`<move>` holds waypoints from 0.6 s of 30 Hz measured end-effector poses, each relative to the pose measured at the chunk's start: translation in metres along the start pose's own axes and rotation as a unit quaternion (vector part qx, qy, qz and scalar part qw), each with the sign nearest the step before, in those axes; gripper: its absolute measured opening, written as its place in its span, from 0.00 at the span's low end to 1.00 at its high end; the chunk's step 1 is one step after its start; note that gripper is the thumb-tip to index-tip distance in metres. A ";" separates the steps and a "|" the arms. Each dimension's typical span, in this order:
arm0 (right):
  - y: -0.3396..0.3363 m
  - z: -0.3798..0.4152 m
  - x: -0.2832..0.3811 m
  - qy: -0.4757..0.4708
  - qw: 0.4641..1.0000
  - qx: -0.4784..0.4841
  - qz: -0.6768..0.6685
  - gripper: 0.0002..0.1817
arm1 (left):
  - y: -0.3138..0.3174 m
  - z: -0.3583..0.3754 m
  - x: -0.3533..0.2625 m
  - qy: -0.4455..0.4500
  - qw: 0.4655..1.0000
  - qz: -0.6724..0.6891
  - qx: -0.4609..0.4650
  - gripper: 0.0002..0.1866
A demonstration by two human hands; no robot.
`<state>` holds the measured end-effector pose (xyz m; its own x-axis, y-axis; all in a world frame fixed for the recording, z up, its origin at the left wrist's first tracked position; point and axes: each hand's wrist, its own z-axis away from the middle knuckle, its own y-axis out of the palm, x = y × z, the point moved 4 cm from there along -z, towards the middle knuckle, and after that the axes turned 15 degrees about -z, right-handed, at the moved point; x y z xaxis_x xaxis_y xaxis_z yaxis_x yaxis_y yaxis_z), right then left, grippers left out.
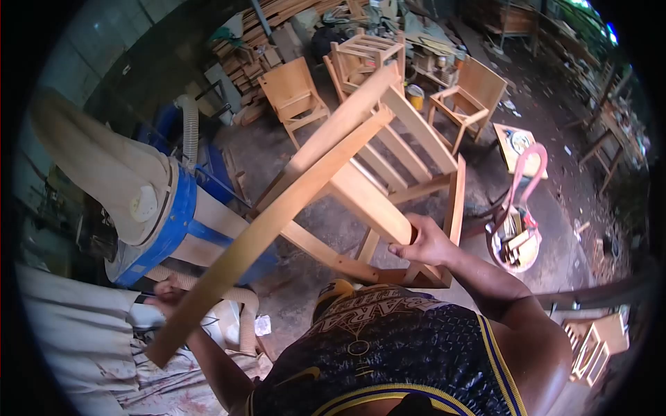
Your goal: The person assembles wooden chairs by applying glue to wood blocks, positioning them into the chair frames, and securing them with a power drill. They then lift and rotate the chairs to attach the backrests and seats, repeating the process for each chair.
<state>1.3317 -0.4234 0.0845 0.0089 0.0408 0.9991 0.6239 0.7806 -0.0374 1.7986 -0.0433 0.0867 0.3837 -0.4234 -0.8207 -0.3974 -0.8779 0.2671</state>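
A light wooden chair frame [368, 201], with several slats across one section, is tilted in front of my body. My right hand [429, 243] is wrapped around the end of one thick rail of it. A long flat wooden leg [270, 225] runs from the frame down to the lower left, passing in front of my left forearm. Beyond that leg, my left hand [168, 292] shows small and partly hidden, its fingers curled. What it grips, if anything, I cannot make out. It is near a white cloth sheet [76, 333] and a ribbed hose [246, 312].
A blue-banded dust collector [177, 225] with a cloth bag stands at left. Wooden chairs [295, 93] and stacked boards [277, 24] are at the back. To the right sit a pink-handled basket [513, 243] of wood pieces and a small chair [593, 353].
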 end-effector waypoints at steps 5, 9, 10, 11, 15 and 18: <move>-0.017 -0.113 0.026 -0.025 0.964 0.100 0.246 0.29 | -0.036 0.058 0.147 -0.395 0.883 -0.243 0.077 0.27; -0.014 -0.219 0.036 0.031 0.909 0.159 0.383 0.29 | 0.073 0.066 0.203 -0.450 0.836 -0.228 0.215 0.31; -0.013 -0.247 0.031 0.026 0.899 0.183 0.398 0.29 | 0.070 0.083 0.207 -0.468 0.820 -0.218 0.247 0.32; -0.013 -0.272 0.027 0.021 0.886 0.209 0.414 0.29 | 0.076 0.096 0.211 -0.486 0.803 -0.204 0.277 0.33; -0.015 -0.337 0.018 0.106 0.893 0.232 0.371 0.24 | 0.230 -0.045 0.296 -0.521 0.737 -0.153 0.403 0.38; -0.024 -0.368 0.008 0.122 0.867 0.272 0.400 0.26 | 0.242 -0.118 0.314 -0.493 0.708 -0.164 0.479 0.43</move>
<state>1.6039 -0.6716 0.1007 0.4752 0.6233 0.6210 -0.1183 0.7446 -0.6569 1.9211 -0.4146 -0.0466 0.0059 0.5441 -0.8390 -0.9855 -0.1391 -0.0972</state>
